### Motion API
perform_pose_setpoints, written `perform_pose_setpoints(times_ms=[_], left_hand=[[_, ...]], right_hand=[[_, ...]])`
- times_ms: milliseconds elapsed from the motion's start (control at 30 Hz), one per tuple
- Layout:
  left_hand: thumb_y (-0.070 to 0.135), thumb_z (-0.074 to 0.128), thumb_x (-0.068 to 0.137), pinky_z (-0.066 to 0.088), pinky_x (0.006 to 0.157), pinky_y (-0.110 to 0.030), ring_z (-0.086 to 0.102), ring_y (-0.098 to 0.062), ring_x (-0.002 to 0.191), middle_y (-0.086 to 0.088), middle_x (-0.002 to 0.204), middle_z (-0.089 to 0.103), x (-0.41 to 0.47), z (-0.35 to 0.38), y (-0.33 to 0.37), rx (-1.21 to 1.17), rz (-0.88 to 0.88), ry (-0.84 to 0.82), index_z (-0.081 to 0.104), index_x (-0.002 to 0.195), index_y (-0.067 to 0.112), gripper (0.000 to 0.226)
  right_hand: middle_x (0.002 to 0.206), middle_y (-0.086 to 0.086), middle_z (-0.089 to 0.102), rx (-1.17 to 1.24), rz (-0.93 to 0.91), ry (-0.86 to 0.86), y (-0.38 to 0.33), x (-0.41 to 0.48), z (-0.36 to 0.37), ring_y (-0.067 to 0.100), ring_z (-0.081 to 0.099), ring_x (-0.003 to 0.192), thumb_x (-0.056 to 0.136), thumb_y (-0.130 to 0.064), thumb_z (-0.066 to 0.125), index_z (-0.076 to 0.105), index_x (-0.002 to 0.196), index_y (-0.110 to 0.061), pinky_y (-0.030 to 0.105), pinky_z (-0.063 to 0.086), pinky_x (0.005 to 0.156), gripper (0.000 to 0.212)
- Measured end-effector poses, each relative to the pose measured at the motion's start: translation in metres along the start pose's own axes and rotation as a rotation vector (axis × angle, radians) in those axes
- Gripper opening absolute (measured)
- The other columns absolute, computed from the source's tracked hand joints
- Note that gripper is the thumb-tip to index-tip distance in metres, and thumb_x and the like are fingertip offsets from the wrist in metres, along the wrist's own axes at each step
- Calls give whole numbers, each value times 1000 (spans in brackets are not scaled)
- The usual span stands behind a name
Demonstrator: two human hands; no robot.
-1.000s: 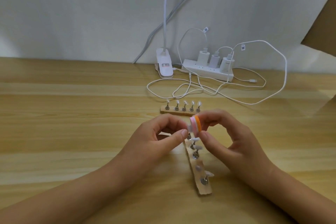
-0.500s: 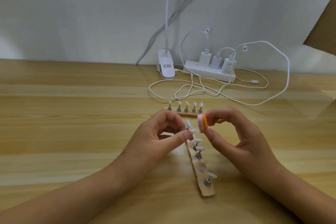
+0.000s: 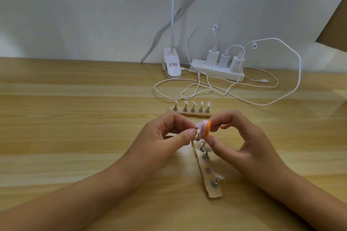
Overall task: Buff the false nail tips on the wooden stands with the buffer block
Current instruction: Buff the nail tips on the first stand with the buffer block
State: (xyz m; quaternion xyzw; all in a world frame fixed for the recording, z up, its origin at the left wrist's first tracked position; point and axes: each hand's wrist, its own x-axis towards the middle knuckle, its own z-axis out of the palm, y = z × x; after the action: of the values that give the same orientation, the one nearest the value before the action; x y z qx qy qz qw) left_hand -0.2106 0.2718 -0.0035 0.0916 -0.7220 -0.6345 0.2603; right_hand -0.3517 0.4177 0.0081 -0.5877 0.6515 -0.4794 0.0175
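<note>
Stretching across the lower view, the pale wooden counter [image 3: 75, 118] meets a white wall [image 3: 75, 15] at the back. Both forearms reach in from the near edge, and the two hands meet above the middle of the counter. The left hand [image 3: 165, 137] has its thumb and forefinger pressed together, pinching the small stem of a false nail tip [image 3: 199, 124]; its other fingers are curled under. The right hand [image 3: 244, 140] pinches the buffer block [image 3: 206, 130], forefinger on top and thumb beneath. At the back by the wall lies a white power strip [image 3: 216, 70] with three chargers plugged in, their white cables [image 3: 298, 73] looping over the counter, and a white clip lamp base [image 3: 172, 65] just to its left. The near wooden stand [image 3: 208, 172] lies lengthwise beneath the hands, carrying several metal holders with nail tips and one bare round disc. The far wooden stand [image 3: 189, 114] lies crosswise just beyond the hands, with five tips upright in a row. The buffer block, pink on one side and orange on the other, is raised above the far end of the near stand, its pink face touching the held nail tip
</note>
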Motion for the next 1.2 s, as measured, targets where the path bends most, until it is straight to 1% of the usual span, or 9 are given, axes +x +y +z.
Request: perform_pose_setpoints(times_ms=[200,433,533,667,867,967,1033,1100,1200], left_hand=[[37,72,74,50,72,-17,63,-4,81,10,81,68,-2,2,0,2,53,7,68,78,35,6],[28,73,77,54,77,-30,64,-9,84,6,82,68,-2,2,0,37,61,29,67,77,35,9],[36,72,75,56,76,-27,65,-8,84,6,82,68,-3,3,2,43,78,25,67,78,34,6],[28,73,79,56,77,-31,65,-11,85,5,83,69,-4,4,2,55,83,38,67,79,32,7],[23,71,81,57,78,-29,67,-12,85,5,83,70,-3,3,1,79,90,42,67,80,31,9],[24,71,82,56,75,-23,67,-11,86,6,84,70,-3,3,0,85,101,30,67,81,34,11],[27,72,82,52,74,-18,66,-7,85,9,84,70,-3,2,0,80,90,37,67,80,35,9],[36,72,79,52,75,-19,66,-5,84,8,84,70,-2,1,1,41,57,44,67,81,35,5],[34,73,78,53,73,-20,67,-7,79,7,79,71,-2,1,2,-38,5,24,70,81,33,5]], right_hand=[[92,-12,68,42,55,26,-3,0,4,11,65,89,82,-42,67,64,95,-21,21,46,82,26],[93,-13,67,13,34,12,-4,-1,4,10,64,88,83,-42,65,64,96,-21,17,44,80,25],[94,-11,66,22,5,43,-5,-1,4,11,64,89,83,-39,65,63,97,-19,19,45,80,24],[90,-10,67,39,45,12,-5,-2,6,11,63,87,82,-39,65,64,95,-17,20,45,79,26],[84,-15,64,53,45,40,-10,-2,6,12,58,77,81,-42,65,63,89,-19,20,45,73,25],[83,-9,63,55,16,66,-12,-1,5,14,54,74,82,-41,65,63,88,-18,24,45,69,24],[81,-14,63,29,60,28,-10,-1,5,12,53,73,81,-45,62,62,86,-17,21,43,68,28],[82,-20,62,3,85,16,-6,0,4,11,53,74,79,-47,61,61,85,-17,19,42,69,30],[90,-12,64,31,1,90,-6,2,2,16,59,84,83,-39,63,62,91,-17,26,47,75,24]])
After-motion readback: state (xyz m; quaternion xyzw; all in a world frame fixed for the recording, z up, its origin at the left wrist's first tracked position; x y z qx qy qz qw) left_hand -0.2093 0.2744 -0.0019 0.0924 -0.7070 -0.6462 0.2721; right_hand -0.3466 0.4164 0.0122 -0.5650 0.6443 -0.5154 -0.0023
